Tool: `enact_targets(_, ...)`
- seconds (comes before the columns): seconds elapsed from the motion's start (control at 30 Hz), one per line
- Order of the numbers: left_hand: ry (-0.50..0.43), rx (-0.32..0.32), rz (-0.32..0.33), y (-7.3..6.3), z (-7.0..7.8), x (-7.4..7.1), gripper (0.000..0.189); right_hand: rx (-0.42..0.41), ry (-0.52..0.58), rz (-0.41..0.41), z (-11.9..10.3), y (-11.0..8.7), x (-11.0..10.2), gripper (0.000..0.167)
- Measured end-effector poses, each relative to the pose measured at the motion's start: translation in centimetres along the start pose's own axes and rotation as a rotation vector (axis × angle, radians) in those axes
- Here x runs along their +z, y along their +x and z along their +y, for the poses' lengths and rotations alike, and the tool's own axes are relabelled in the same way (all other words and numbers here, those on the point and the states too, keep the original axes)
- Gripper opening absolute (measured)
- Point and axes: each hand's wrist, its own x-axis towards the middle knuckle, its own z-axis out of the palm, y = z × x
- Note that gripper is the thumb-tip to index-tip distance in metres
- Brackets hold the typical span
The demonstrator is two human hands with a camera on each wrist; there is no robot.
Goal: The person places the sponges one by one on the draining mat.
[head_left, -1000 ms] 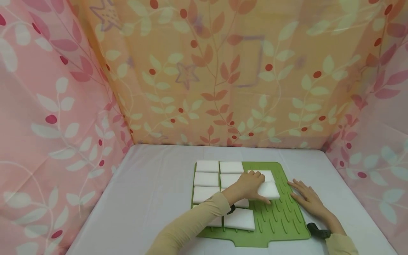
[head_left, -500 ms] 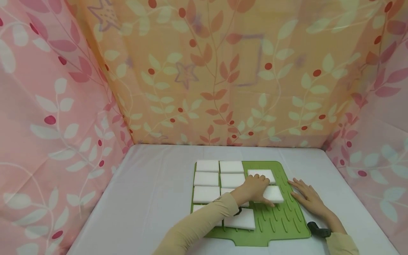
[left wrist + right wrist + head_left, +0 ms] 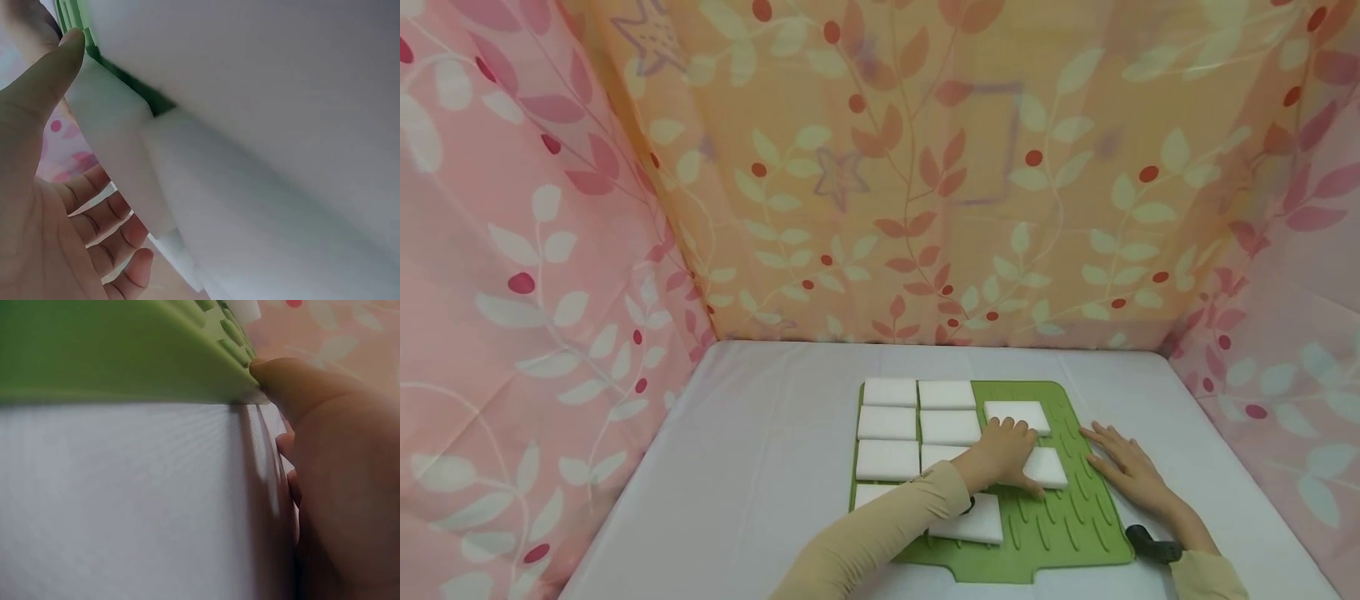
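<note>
White rectangular blocks that look like melamine sponges lie in rows on a green ridged mat (image 3: 1060, 533). My left hand (image 3: 1003, 454) is over one white sponge (image 3: 1047, 468) in the right column, thumb at its near edge and fingers bent over its far side; the hand hides its left part. Up close in the left wrist view, thumb and fingers span the white sponge (image 3: 115, 125). My right hand (image 3: 1131, 471) rests with extended fingers along the mat's right edge. In the right wrist view its thumb (image 3: 294, 381) touches the rim of the green mat (image 3: 125, 356).
Another white sponge (image 3: 1017, 414) lies just behind the held one. Two columns of sponges fill the mat's left side, the nearest partly under my left sleeve (image 3: 887, 521). A white-covered table (image 3: 737, 467) bears the mat, with patterned curtains (image 3: 910, 167) around it.
My left hand has moved right and toward me with the sponge, which now lies slightly apart from the one behind it. The right hand has stayed at the mat's edge.
</note>
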Motion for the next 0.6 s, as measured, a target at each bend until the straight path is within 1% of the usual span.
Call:
enact_targets(0.2, -0.006, -0.005, -0.003, 0.1, -0.3, 0.2, 0.084, -0.002, 0.008, -0.006, 0.1, 0.4, 0.1, 0.050)
enact_targets(0.4, -0.048, -0.001, -0.002, 0.1, -1.0, 0.4, 0.085, 0.001, 0.011, -0.034, 0.0, 0.7, -0.2, 0.050)
enact_targets(0.5, -0.064, 0.007, 0.016, 0.1, -1.6, 0.3, 0.080, -0.014, 0.006, -0.041, -0.2, 1.0, -0.7, 0.049)
enact_targets(0.6, -0.065, -0.004, 0.041, 0.2, -2.2, 0.3, 0.076, -0.027, -0.010, -0.041, -0.6, 1.5, -1.2, 0.047)
